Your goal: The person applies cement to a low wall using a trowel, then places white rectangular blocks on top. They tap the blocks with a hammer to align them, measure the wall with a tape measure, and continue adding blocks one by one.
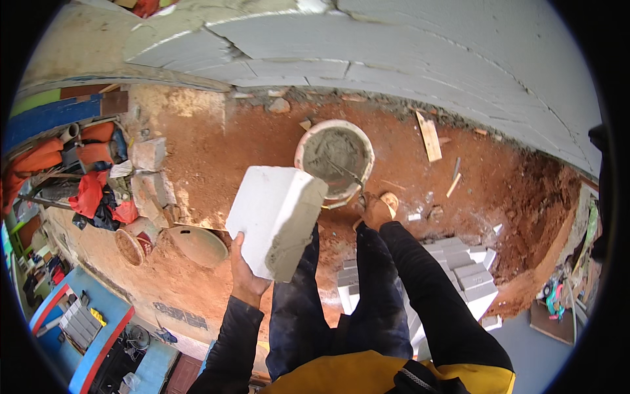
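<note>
My left hand [247, 270] grips a white lightweight concrete block [259, 210] from its lower left side, raised off the ground in front of my legs. Grey mortar [296, 233] coats the block's right-hand face. My right hand [376, 211] is closed at the near right rim of a round tub [302, 150] holding wet mortar [338, 152]. From that hand a thin metal trowel [355, 177] reaches into the mortar; its blade is mostly sunk or smeared over, and its handle is largely hidden by the fingers.
Blocks [472, 276] are stacked beside my right leg. A block wall [420, 59] runs along the far side. A wooden plank [429, 136] lies on the red soil. Leftward are a bucket [133, 244], an oval basin [197, 245], rubble [149, 190] and red bags [90, 195].
</note>
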Demonstrator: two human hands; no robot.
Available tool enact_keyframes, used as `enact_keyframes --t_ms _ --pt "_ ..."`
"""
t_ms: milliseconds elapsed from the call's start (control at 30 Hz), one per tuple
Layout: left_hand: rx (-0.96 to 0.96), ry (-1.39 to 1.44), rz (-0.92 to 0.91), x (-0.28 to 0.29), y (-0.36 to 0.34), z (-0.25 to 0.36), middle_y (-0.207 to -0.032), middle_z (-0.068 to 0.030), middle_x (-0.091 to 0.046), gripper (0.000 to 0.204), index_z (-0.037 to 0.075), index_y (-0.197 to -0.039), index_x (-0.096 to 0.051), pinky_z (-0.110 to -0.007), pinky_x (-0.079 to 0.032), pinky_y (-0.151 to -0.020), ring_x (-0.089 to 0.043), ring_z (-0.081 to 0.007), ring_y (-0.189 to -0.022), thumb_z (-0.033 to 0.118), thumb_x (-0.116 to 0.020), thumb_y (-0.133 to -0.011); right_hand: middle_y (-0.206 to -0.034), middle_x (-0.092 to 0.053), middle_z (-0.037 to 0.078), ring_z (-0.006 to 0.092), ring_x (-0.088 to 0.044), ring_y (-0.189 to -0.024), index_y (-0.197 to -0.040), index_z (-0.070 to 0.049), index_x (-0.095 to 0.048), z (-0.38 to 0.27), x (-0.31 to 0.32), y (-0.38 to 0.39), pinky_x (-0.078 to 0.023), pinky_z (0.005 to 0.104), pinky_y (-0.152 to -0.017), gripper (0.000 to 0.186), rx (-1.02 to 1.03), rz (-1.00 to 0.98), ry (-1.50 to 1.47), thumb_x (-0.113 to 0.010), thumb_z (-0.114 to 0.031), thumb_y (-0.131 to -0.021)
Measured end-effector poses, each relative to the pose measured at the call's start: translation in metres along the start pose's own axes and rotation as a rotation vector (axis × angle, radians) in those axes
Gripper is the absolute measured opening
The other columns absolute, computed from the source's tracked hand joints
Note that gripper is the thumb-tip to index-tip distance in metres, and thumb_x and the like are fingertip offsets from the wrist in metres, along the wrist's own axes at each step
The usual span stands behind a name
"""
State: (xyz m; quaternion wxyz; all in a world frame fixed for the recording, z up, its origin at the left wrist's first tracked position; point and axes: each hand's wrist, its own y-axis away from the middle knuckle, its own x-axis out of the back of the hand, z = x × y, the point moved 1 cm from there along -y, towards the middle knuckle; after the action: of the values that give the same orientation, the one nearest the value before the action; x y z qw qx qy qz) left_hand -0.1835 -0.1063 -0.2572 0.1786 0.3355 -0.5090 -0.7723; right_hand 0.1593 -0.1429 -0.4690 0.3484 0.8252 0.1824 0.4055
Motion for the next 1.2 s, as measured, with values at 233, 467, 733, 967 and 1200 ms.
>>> enact_keyframes --t_ms 233,467,733,967,1200 --pt "-0.137 -0.397 0.043 -0.002 0.071 0.107 -0.153 -0.0217 -0.055 0.079 -0.003 -0.155 -0.044 -0.051 -0.05 -0.113 -0.058 -0.0324 -0.138 0.042 -0.073 -0.096 -0.146 -0.063 0.031 0.0446 -0.06 -0.138 -0.156 0.0 -0.051 -0.028 0.096 0.032 -0.047 0.0486 -0.116 0.084 -0.242 -0.011 -0.216 -0.066 -0.061 -0.099" --pt "-0.723 -1.684 0.094 -0.073 0.208 0.256 -0.141 -0.0182 -0.063 0.092 0.002 -0.152 -0.049 -0.048 -0.059 -0.094 -0.072 -0.0366 -0.115 0.038 -0.088 -0.076 -0.135 -0.07 0.024 0.0329 -0.071 -0.122 -0.151 0.0 -0.056 -0.186 0.238 0.172 -0.054 0.0417 -0.106 0.071 0.032 0.14 -0.412 -0.079 -0.041 -0.098" --pt "-1.448 -2.471 -0.279 -0.212 0.286 0.308 -0.123 -0.0123 -0.065 0.09 0.009 -0.147 -0.055 -0.05 -0.059 -0.079 -0.072 -0.0357 -0.1 0.031 -0.091 -0.068 -0.159 -0.049 0.024 0.0424 -0.044 -0.148 -0.169 -0.013 -0.033 -0.441 0.377 0.27 -0.039 0.0569 -0.121 0.107 0.909 0.489 0.333 -0.09 -0.04 -0.081" --pt "-1.583 -2.518 -0.471 -0.341 0.279 0.321 -0.121 -0.0126 -0.068 0.091 0.008 -0.145 -0.054 -0.048 -0.059 -0.085 -0.072 -0.0357 -0.108 0.029 -0.093 -0.066 -0.137 -0.063 0.021 0.0406 -0.064 -0.124 -0.158 -0.006 -0.044 -0.48 0.459 0.264 -0.053 0.052 -0.106 0.102 0.716 0.464 0.569 -0.093 -0.037 -0.074" --pt "-1.457 -2.625 -0.728 -0.42 0.227 0.37 -0.117 -0.0162 -0.071 0.081 0.005 -0.137 -0.056 -0.048 -0.06 -0.083 -0.074 -0.0372 -0.103 0.025 -0.09 -0.067 -0.121 -0.067 0.019 0.0402 -0.069 -0.113 -0.145 -0.003 -0.052 -0.497 0.5 0.216 -0.059 0.0484 -0.096 0.091 0.658 0.527 0.541 -0.095 -0.031 -0.07"
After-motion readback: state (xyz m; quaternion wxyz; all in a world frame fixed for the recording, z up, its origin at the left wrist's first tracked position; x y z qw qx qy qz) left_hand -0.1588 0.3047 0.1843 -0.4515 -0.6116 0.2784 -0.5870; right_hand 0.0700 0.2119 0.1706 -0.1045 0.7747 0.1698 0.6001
